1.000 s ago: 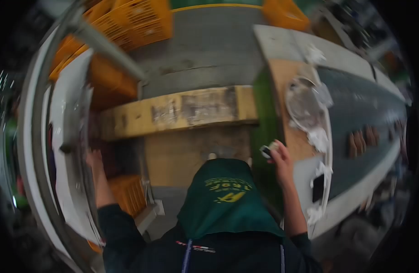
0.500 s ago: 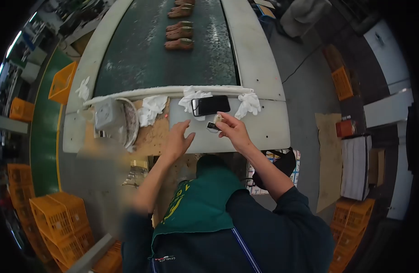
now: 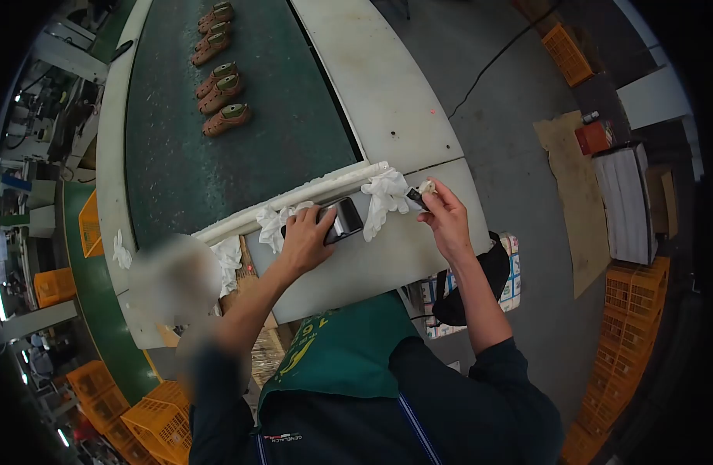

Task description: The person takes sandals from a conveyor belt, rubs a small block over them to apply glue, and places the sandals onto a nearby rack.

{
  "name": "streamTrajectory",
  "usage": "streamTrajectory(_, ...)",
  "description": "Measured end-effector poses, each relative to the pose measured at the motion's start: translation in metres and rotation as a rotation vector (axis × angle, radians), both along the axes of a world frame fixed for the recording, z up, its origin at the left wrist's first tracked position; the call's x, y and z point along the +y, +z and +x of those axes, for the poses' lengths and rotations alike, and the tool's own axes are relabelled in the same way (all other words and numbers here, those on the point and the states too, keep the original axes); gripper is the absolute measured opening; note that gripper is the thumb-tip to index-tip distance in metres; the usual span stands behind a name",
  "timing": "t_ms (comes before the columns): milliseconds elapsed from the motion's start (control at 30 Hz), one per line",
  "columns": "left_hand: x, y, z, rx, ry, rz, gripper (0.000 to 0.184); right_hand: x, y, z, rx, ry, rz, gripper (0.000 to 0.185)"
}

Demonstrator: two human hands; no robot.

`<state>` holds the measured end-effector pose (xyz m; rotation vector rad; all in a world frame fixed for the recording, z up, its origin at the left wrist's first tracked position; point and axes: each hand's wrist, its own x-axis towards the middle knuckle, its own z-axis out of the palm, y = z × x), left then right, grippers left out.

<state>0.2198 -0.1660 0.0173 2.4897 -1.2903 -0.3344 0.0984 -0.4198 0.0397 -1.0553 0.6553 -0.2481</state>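
My left hand (image 3: 308,242) is closed over the left end of a black smartphone (image 3: 346,220), its fingers on top and along the edge. The phone lies or is held just above the white table end; I cannot tell which. My right hand (image 3: 448,221), off to the right, pinches a small black object (image 3: 417,198) with a pale part at the fingertips; its kind is unclear. A crumpled white glove (image 3: 387,200) lies between my hands. Another white glove (image 3: 271,225) is partly behind my left hand, and a further one (image 3: 229,254) lies farther left.
Brown shoes (image 3: 226,120) stand in a row on the green conveyor belt (image 3: 279,101), behind a white bar (image 3: 294,198). A blurred patch covers the table's left end. Orange crates (image 3: 159,418) stand on the floor on both sides. A black bag (image 3: 484,287) sits below at right.
My left hand has moved from beside the phone onto it and closed on it. My right hand has moved away to the right with the small object. The view has turned.
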Motion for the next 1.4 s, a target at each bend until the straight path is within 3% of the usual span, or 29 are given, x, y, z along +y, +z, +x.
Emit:
streamTrajectory(133, -0.056, 0.008, -0.006, 0.072, -0.04, -0.105, 0.072, -0.015, 0.001, 0.022, -0.046, -0.035, 0.044, 0.04)
streamTrajectory(233, -0.107, -0.005, -0.016, 0.19, 0.113, -0.047, 0.071, -0.028, 0.002, 0.041, -0.053, -0.015, 0.016, 0.04)
streamTrajectory(400, -0.091, -0.016, -0.002, 0.323, 0.217, -0.234, 0.066, -0.018, 0.003, 0.063, -0.045, 0.046, 0.037, 0.04)
streamTrajectory(467, -0.063, -0.028, 0.025, 0.084, 0.354, -0.511, 0.059, -0.009, -0.002, 0.072, -0.036, 0.09, 0.081, 0.04)
streamTrajectory(533, -0.036, -0.027, 0.101, 0.689, 0.893, -0.511, 0.052, 0.0, -0.005, 0.085, 0.006, 0.144, 0.096, 0.04)
streamTrajectory(600, -0.008, -0.026, 0.191, 1.005, 1.263, -0.536, 0.06, 0.009, -0.008, 0.106, 0.025, 0.204, 0.123, 0.042)
streamTrajectory(733, 0.008, -0.051, 0.316, 1.166, 1.76, -0.776, 0.076, 0.026, -0.019, 0.144, 0.061, 0.286, 0.133, 0.042)
streamTrajectory(800, 0.017, -0.092, 0.351, 1.055, 1.775, -0.949, 0.075, 0.031, -0.019, 0.156, 0.077, 0.316, 0.103, 0.042)
streamTrajectory(933, 0.023, -0.084, 0.348, 1.178, 1.874, -0.992, 0.063, 0.032, -0.015, 0.17, 0.042, 0.352, 0.037, 0.042)
streamTrajectory(1000, 0.035, -0.057, 0.316, 1.314, 1.706, -1.19, 0.057, 0.035, -0.018, 0.174, 0.022, 0.371, 0.037, 0.042)
streamTrajectory(1100, 0.064, -0.047, 0.242, 1.645, 1.096, -1.457, 0.05, 0.048, -0.018, 0.179, -0.011, 0.384, 0.028, 0.042)
streamTrajectory(1200, 0.085, -0.01, 0.146, 1.643, 0.477, -1.742, 0.051, 0.073, -0.01, 0.183, -0.066, 0.399, 0.039, 0.041)
streamTrajectory(1267, 0.114, 0.027, 0.072, 1.545, 0.498, -1.644, 0.058, 0.1, -0.003, 0.179, -0.057, 0.503, 0.088, 0.04)
streamTrajectory(1333, 0.138, 0.026, 0.007, 1.498, 0.543, -1.5, 0.063, 0.14, 0.006, 0.176, 0.018, 0.62, 0.153, 0.038)
streamTrajectory(1400, 0.16, 0.029, -0.054, 1.395, 0.745, -1.377, 0.067, 0.184, 0.004, 0.169, 0.046, 0.803, 0.233, 0.037)
